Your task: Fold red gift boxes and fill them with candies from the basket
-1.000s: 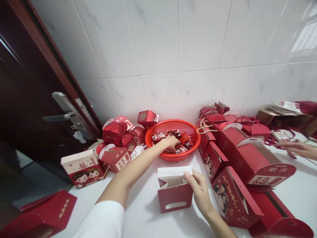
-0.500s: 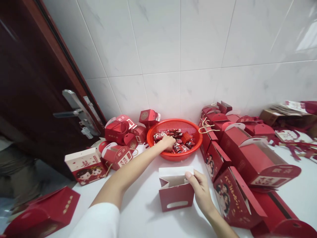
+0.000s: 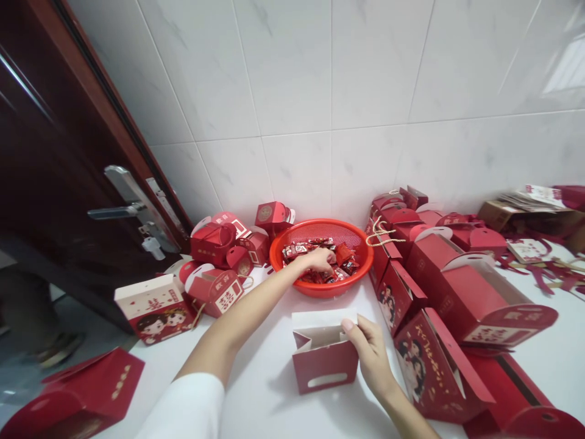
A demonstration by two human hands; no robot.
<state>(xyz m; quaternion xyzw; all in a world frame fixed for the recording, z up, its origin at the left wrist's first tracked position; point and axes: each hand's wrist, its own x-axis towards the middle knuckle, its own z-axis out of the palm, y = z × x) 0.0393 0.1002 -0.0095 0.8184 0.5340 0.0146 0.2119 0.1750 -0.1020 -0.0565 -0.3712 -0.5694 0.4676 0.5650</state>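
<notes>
My left hand (image 3: 320, 260) reaches into a red plastic colander (image 3: 276, 256) that holds many small wrapped candies (image 3: 343, 253). Its fingers are curled down among the wrappers, and whatever they grip is hidden. Close to the front of the colander, a dark red paper gift box (image 3: 325, 367) stands upright on the white table, its top open and its pale inside showing. With thumb and fingers, my right hand (image 3: 371, 352) pinches the upper right edge of this box.
Several red gift boxes (image 3: 214, 242) are piled left of the colander; more boxes (image 3: 470, 286) line the right side. One red box (image 3: 86, 390) lies at the near left. Beyond stand a dark door (image 3: 55, 122) and a tiled wall (image 3: 297, 73). A person's leg and shoe (image 3: 59, 349) show at left.
My left hand has shifted a little to the right over the candies inside the colander. My right hand keeps its hold on the box. At far left, the person's leg has changed position.
</notes>
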